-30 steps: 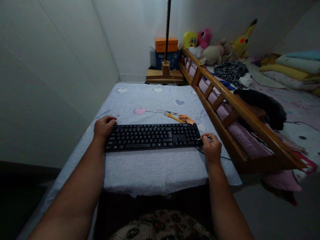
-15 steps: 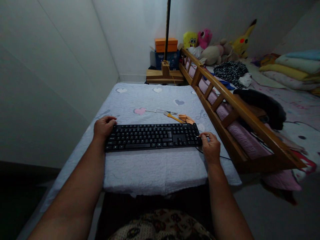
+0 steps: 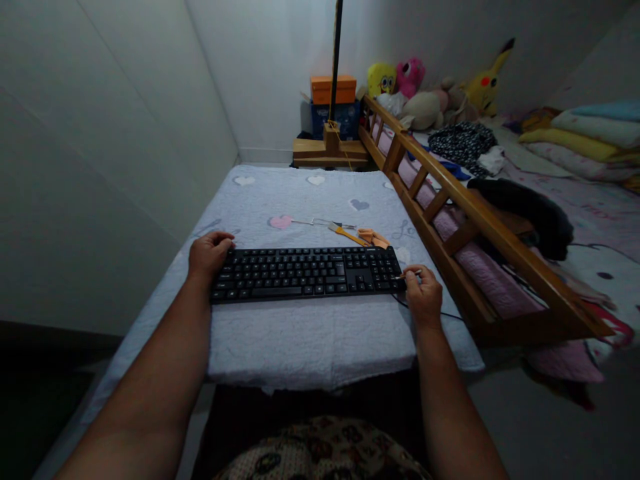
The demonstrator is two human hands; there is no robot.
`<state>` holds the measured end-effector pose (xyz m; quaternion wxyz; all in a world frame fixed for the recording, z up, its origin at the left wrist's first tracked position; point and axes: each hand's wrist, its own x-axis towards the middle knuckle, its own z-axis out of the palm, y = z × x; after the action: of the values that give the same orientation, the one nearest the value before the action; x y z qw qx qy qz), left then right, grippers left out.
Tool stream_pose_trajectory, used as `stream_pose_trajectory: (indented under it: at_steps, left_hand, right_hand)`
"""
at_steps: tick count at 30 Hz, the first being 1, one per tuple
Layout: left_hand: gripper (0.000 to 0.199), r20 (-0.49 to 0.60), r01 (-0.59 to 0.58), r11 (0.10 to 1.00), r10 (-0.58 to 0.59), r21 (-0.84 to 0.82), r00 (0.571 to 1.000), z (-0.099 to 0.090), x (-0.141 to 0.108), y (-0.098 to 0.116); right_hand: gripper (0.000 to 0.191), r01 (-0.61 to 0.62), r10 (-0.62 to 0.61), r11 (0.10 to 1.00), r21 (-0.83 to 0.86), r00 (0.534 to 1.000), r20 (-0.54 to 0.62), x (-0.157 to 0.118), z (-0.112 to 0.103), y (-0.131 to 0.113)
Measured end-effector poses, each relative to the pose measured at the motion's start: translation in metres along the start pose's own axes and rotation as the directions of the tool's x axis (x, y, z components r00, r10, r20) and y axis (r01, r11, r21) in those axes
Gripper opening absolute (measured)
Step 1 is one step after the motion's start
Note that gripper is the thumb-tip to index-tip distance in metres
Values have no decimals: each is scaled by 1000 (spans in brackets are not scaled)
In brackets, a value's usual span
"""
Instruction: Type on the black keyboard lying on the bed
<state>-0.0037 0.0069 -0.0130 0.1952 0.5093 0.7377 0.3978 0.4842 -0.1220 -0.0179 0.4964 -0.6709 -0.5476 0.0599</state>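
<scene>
A black keyboard [image 3: 285, 273] lies flat across the cloth-covered table. At its left end my left hand [image 3: 207, 257] is closed, with the thumb on the upper left corner and the fingers around the edge. Beside the number pad my right hand [image 3: 424, 293] pinches a thin stick with a pale tip [image 3: 411, 274], which looks like a cotton swab. The tip reaches the keys at the right end. Just behind the keyboard are a flat brush with a yellow handle [image 3: 347, 233], a thin metal tool [image 3: 327, 222] and an orange cloth [image 3: 373, 237].
The keyboard's cable [image 3: 450, 315] runs off to the right. A wooden bed rail [image 3: 465, 207] borders the table's right side, with bedding and plush toys beyond. Behind the table stand a wooden base with a pole [image 3: 330, 153] and an orange box [image 3: 333, 89]. A pale wall panel [image 3: 125, 133] rises on the left.
The stick in my right hand has tilted slightly and its tip has shifted a little lower over the number pad. My left hand stays at the keyboard's left end.
</scene>
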Motion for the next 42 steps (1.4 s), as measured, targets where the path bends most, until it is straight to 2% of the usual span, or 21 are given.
stream_pose_trajectory:
  at_steps: [13,19,29,42]
  left_hand:
    - [21,-6,18,1000,-18,-1,1000,-2,-4,7]
    - [26,-3,-5,1000,5,2,1000,0,1,-3]
    - [22,-14,-4,1000,4,8,1000,-1,-3,6]
    - [21,-23,-9,999,9,37,1000,-1,-3,5]
  right_hand:
    - [21,-45,44,998,40,999,29,-1,-1,0]
    - [20,-22,17,997,74,997,69,-1,0,-4]
    - [18,22,-36,995,101,990,133,-2,1,-7]
    - [21,-18,17,1000,15,1000,15,1,-2,-2]
